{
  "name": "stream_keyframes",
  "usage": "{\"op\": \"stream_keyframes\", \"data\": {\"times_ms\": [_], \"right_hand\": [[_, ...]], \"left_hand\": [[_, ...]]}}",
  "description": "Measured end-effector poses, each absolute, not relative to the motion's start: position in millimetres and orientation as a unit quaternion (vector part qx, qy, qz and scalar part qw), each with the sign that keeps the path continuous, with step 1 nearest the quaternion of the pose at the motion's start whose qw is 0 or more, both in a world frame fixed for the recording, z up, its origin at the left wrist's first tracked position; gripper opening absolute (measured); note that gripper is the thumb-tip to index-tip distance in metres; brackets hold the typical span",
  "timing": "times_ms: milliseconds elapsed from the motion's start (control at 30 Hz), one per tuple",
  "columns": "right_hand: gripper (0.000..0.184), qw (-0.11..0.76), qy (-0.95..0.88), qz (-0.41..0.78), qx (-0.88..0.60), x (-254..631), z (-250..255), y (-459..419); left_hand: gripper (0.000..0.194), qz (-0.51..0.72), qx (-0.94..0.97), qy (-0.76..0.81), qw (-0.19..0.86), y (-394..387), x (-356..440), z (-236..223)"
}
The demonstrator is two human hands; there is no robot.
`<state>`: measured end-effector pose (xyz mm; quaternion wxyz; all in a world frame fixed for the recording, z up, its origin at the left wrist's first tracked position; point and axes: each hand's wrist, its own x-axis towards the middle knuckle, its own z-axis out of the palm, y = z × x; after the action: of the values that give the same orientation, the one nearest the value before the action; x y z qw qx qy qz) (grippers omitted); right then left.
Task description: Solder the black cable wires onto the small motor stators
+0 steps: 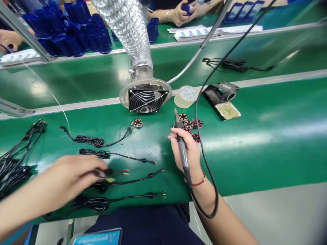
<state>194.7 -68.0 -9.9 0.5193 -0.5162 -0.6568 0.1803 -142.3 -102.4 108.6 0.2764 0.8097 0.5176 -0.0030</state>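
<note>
At left, the left hand pinches a cable, apparently positioning it; the right hand, gripping a soldering iron, needs steadiness.

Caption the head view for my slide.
Right hand holds a soldering iron near ring-shaped coils; left hand holds a black cable.

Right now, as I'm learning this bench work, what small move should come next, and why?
Perhaps have the left hand lay its cable straight on the table: nearby cables lie with wire ends toward the right hand, which grips a soldering iron.
</note>
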Motion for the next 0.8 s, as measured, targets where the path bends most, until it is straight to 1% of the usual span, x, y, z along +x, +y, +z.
{"op": "stream_keyframes", "data": {"times_ms": [67, 167, 233, 300, 400, 467, 533, 633, 700, 733, 800], "right_hand": [[0.024, 0.512, -0.656, 0.182, -0.524, 201, -1, -70], [0.025, 0.479, -0.677, 0.171, -0.533, 218, 16, -76], [0.027, 0.443, -0.694, 0.158, -0.545, 231, 25, -81], [0.03, 0.407, -0.71, 0.146, -0.556, 244, 28, -87], [0.032, 0.368, -0.73, 0.119, -0.563, 260, 18, -93], [0.031, 0.346, -0.745, 0.087, -0.563, 265, 4, -93], [0.029, 0.318, -0.762, 0.053, -0.561, 265, -10, -90], [0.03, 0.281, -0.769, 0.023, -0.574, 255, -21, -83], [0.031, 0.271, -0.763, 0.026, -0.586, 241, -20, -79], [0.032, 0.269, -0.762, 0.037, -0.588, 233, -17, -78], [0.032, 0.274, -0.763, 0.083, -0.58, 215, -10, -78]], "left_hand": [[0.023, -0.091, 0.831, 0.451, 0.313, -101, -92, 88], [0.028, -0.22, 0.832, 0.408, 0.306, -100, -40, 65], [0.028, -0.279, 0.832, 0.375, 0.299, -100, -27, 55], [0.026, -0.302, 0.839, 0.342, 0.297, -94, -28, 52], [0.038, -0.25, 0.858, 0.319, 0.315, -76, -38, 54], [0.04, -0.197, 0.863, 0.342, 0.315, -60, -41, 55], [0.034, -0.183, 0.862, 0.381, 0.282, -49, -38, 53], [0.023, -0.214, 0.862, 0.385, 0.25, -42, -30, 44], [0.019, -0.208, 0.856, 0.377, 0.288, -39, -28, 40], [0.019, -0.183, 0.848, 0.379, 0.321, -37, -28, 39], [0.028, -0.108, 0.823, 0.398, 0.391, -32, -30, 39]]}}
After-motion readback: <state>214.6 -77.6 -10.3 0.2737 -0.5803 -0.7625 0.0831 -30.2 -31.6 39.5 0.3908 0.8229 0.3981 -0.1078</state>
